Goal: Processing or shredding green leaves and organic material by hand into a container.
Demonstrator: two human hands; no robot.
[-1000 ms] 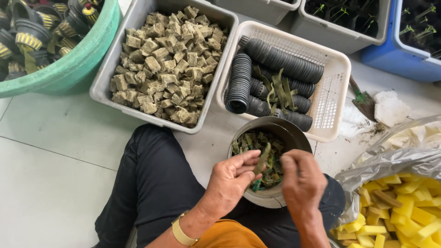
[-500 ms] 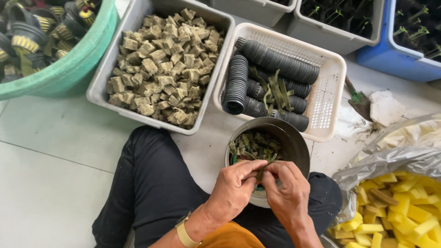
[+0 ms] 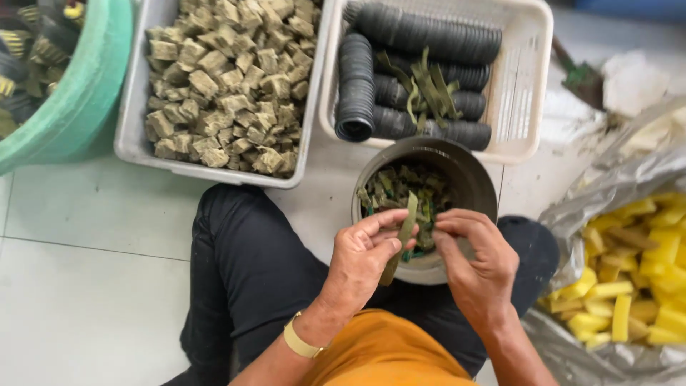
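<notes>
A: Green strip [image 3: 404, 230], head view, item 1?

B: Pinched between both hands; left hand [image 3: 363, 256] closed on its lower part, right hand [image 3: 475, 256] fingers closed at the upper part, directly over the metal bowl [image 3: 468, 175] so loose bits drop in.

A: Bowl position?

B: On the lap, within reach. Beyond it on the floor: grey bin of brownish cubes [image 3: 221, 78], white basket of black rings [image 3: 525, 86]. Right: bag of yellow pieces [image 3: 636, 264].

Green tub [image 3: 78, 107] and yellow pieces [image 3: 643, 279] cut off by edges.
</notes>
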